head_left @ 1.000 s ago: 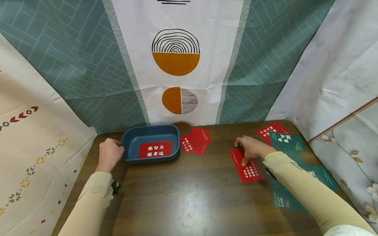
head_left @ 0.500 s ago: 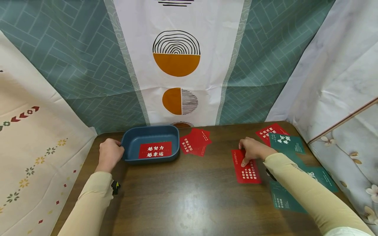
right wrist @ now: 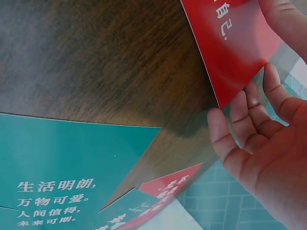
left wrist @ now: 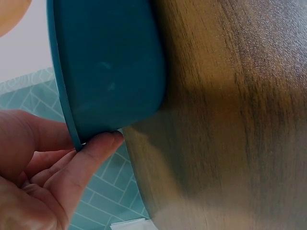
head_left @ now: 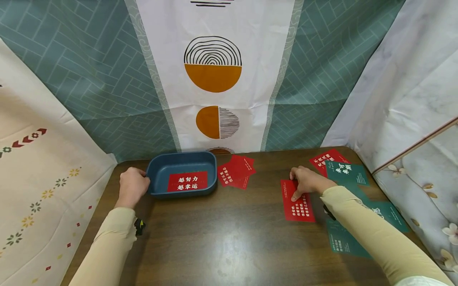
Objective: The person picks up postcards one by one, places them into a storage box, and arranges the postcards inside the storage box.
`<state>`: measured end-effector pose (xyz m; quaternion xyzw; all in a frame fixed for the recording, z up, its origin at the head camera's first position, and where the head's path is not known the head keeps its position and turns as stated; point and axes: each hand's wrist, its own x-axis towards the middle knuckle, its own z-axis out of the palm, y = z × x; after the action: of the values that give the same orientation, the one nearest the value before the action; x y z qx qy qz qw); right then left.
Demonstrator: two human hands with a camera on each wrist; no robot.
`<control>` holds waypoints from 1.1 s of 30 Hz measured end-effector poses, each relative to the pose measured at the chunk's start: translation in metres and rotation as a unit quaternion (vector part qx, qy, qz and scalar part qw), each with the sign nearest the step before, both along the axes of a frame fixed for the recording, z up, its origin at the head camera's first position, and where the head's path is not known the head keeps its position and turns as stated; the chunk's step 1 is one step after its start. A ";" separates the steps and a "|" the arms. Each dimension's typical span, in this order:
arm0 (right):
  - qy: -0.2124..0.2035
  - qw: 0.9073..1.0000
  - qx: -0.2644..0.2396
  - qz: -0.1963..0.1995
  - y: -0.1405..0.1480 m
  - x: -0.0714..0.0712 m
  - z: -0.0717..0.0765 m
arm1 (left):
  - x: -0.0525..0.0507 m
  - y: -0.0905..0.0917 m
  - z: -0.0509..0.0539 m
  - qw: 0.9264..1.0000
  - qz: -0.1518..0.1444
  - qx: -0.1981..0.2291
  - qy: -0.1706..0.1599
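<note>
At the table's far left, my left hand (head_left: 132, 184) grips the left end of a dark blue tray (head_left: 180, 195). The left wrist view shows thumb and fingers pinching the tray's rim (left wrist: 65, 105). A red card (head_left: 187, 181) with white writing lies inside it. Towards the right, my right hand (head_left: 308, 180) holds the far end of another red card (head_left: 298, 210). Seen from the right wrist, the thumb (right wrist: 290, 21) lies over this card (right wrist: 235, 52) while the fingertips meet its edge; part of the card is out of that view.
Overlapping red cards (head_left: 237, 171) lie just right of the tray. Several green cards (head_left: 348, 242) spread beneath and beside my right forearm, with one more red card (head_left: 327, 159) at the back right corner. Patterned cloth (head_left: 222, 79) hangs behind the wooden table (head_left: 214, 246).
My right hand has shifted slightly right, and the red card under it has turned to stand straighter. My left hand and the tray stay where they were.
</note>
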<state>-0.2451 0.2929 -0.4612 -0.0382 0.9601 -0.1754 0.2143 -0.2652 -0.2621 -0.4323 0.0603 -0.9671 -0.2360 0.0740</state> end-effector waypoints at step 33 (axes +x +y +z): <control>0.043 0.997 -0.046 -0.052 0.018 0.004 0.001 | -0.001 0.002 0.001 1.000 0.000 -0.007 -0.010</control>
<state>-0.2416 0.3105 -0.4607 -0.0059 0.9599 -0.2286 0.1619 -0.2663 -0.2602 -0.4313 0.0620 -0.9695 -0.2281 0.0645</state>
